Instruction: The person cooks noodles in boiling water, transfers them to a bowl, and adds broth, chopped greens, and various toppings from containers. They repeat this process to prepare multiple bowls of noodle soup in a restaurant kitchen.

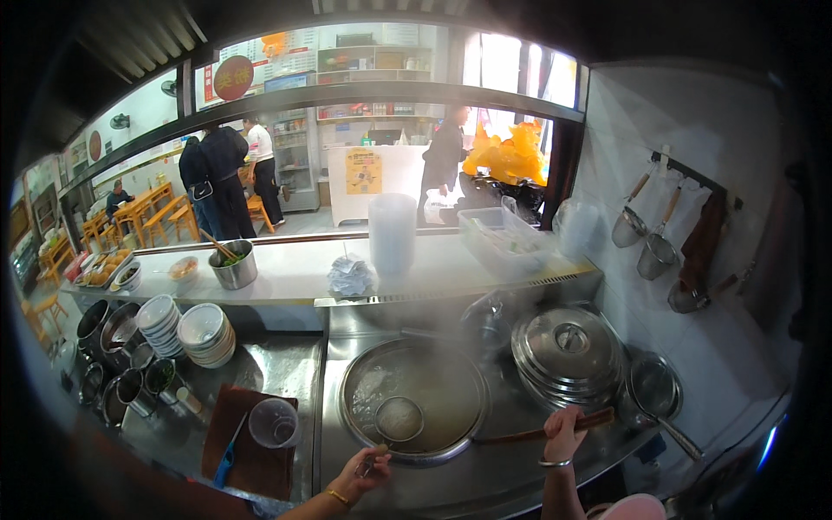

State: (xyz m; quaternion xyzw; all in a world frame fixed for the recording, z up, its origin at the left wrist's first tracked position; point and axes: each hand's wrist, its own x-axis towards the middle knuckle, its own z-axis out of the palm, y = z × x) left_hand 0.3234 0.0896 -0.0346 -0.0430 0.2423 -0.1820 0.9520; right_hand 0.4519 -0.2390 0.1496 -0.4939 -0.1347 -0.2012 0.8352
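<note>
Steam rises from a large round pot of hot liquid [448, 396] set into the steel counter. My left hand [365, 469], with a gold bracelet at the wrist, grips the handle of a small round strainer [399, 418], whose basket sits in the liquid near the pot's front and seems to hold pale noodles. Right of the pot, my right hand [564, 430] is closed around long wooden chopsticks [520, 437]; their far ends reach the pot's right rim. Left of the pot, a clear plastic tub [273, 423] stands on a brown cloth [224, 442] beside a blue-handled lighter [227, 458].
Stacked bowls [203, 328] and steel seasoning containers [130, 385] stand at left. At right are stacked steel lids [567, 344] and a ladle [679, 437] in a pot. Strainers [658, 255] hang on the wall. A white ledge [305, 257] runs behind; people stand beyond it.
</note>
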